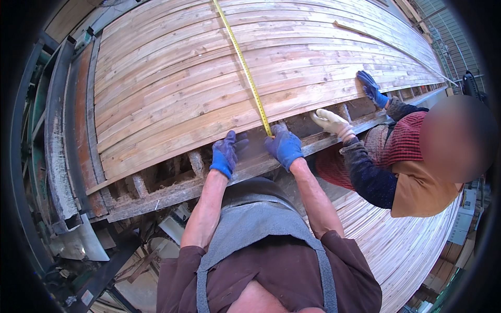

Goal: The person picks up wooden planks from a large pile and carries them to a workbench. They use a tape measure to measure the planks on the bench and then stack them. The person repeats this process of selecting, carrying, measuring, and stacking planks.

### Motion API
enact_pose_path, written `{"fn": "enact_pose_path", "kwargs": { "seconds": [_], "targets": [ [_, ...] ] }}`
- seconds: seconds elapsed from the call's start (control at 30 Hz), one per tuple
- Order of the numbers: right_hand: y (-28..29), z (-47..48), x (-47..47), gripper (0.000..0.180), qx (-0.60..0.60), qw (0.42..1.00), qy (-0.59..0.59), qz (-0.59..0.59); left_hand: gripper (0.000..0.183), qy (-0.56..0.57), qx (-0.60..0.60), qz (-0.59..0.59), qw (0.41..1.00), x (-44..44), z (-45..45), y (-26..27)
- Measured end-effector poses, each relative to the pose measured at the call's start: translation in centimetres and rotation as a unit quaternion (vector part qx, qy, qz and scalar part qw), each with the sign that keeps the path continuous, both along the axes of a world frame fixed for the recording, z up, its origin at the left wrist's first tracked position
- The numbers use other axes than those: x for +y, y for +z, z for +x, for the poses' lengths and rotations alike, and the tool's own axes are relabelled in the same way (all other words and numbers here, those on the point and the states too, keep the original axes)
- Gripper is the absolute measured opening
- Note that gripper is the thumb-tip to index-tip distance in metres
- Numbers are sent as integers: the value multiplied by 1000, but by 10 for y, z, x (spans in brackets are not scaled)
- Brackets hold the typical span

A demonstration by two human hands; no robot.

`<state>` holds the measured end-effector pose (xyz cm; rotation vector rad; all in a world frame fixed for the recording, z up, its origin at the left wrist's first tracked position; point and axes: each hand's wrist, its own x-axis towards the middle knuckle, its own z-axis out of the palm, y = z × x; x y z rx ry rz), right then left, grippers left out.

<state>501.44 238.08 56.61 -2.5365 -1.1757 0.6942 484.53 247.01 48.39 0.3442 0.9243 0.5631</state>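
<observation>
A yellow tape measure blade [243, 64] runs across a broad panel of pine strips [176, 90], from its far side to its near edge. Gloved in blue, my right hand [284, 144] grips the blade's near end just past that edge. My left hand [228, 152], in a blue glove too, is at the panel's front edge with the fingers reaching towards the wood; whether it presses on the edge cannot be made out. Below both hands lies the dusty metal frame rail [250, 166] of the machine bed.
At my right a co-worker [372, 156] has one blue-gloved hand [370, 88] on the panel edge and a white-gloved hand [332, 122] near it. A thin wooden strip [385, 45] lies slantwise on the panel. Steel beams [58, 137] border the left. Stacked strips [391, 238] lie behind the co-worker.
</observation>
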Motion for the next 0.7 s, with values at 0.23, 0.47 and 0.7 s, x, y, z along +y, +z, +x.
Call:
{"fn": "enact_pose_path", "kwargs": {
  "seconds": [0.23,0.47,0.7],
  "targets": [
    [3,3,6,39,-2,999,-5,-43,29,17,-3,10,1000,2,3,6],
    [-1,9,4,37,18,1000,-10,19,29,67,-19,-31,997,3,11,19],
    [5,9,8,33,52,998,-20,14,28,81,43,-14,996,0,12,18]
  ]
}}
